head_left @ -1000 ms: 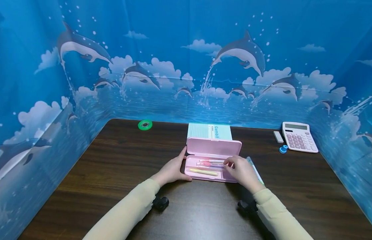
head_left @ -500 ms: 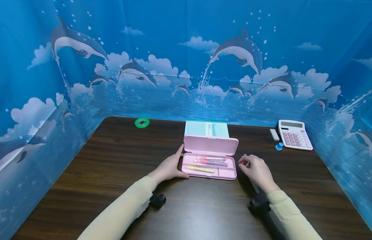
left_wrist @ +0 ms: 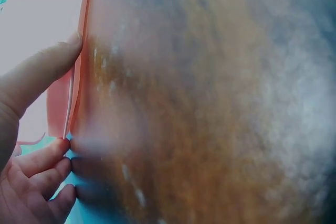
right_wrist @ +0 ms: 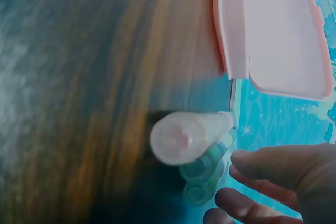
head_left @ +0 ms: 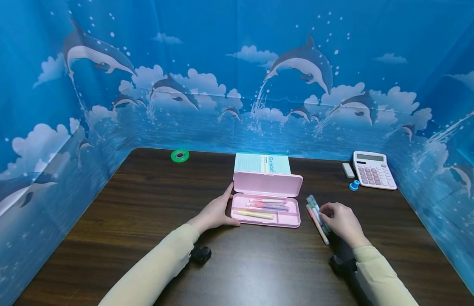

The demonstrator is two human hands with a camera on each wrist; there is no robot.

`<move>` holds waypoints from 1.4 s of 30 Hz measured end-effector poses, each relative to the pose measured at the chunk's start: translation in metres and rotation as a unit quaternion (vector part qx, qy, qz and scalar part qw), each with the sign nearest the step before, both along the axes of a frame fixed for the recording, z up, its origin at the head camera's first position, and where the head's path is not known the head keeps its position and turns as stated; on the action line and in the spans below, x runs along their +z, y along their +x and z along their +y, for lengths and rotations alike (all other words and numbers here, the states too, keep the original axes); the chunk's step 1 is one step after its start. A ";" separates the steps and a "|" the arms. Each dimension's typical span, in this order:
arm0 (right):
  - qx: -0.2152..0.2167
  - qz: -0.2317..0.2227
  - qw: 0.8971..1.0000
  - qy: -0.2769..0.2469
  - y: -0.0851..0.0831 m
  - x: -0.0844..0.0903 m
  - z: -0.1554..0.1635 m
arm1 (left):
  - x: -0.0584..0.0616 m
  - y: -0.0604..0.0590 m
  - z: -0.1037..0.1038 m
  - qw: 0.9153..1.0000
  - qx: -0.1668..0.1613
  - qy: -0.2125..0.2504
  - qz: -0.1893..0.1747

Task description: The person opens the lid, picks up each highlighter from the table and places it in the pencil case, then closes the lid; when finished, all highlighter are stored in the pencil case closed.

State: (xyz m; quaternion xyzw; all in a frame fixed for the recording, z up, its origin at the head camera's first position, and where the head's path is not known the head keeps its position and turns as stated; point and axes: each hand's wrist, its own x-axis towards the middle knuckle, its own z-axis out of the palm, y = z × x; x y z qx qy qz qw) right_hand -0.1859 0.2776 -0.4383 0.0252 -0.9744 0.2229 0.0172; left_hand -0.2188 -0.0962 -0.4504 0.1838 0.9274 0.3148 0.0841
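Note:
A pink pencil case (head_left: 289, 219) lies with its lid (head_left: 268, 183) raised in the head view. Inside are a yellow pen (head_left: 255, 214) in the front compartment and several pink, white and purple pens (head_left: 268, 206) behind it. My left hand (head_left: 215, 212) holds the case's left end, thumb at the front edge and fingers toward the back. My right hand (head_left: 342, 223) is beside a small group of pens, its thumb and fingers apart. A peach-coloured pen (head_left: 317, 225) lies nearest the case, with green pens (right_wrist: 197, 179) alongside. Whether my right fingertips touch one is unclear.
Behind the case lies a light blue notebook (head_left: 261, 162). Green tape (head_left: 180, 156) is at the back left. A white calculator (head_left: 374, 171), a white eraser (head_left: 348, 170) and a small blue object (head_left: 354, 185) stand at the back right, near the dolphin-printed curtain (head_left: 237, 76).
My right hand has left the inside of the case and moved right to the pens on the table, uncovering them. My left hand stays at the case's left end. The head view has shifted slightly.

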 end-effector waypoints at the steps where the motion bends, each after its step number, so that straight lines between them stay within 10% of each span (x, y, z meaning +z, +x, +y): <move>1: 0.000 -0.004 1.000 -0.001 0.000 0.000 0.001 | 0.001 0.000 0.000 1.000 0.000 0.002 0.000; 24: -0.022 -0.054 0.998 0.006 -0.001 0.002 0.015 | 0.001 0.000 0.001 1.000 -0.001 -0.006 -0.004; 42: -0.035 -0.006 0.999 0.006 0.006 0.008 0.014 | 0.000 -0.001 0.001 1.000 -0.009 -0.003 0.002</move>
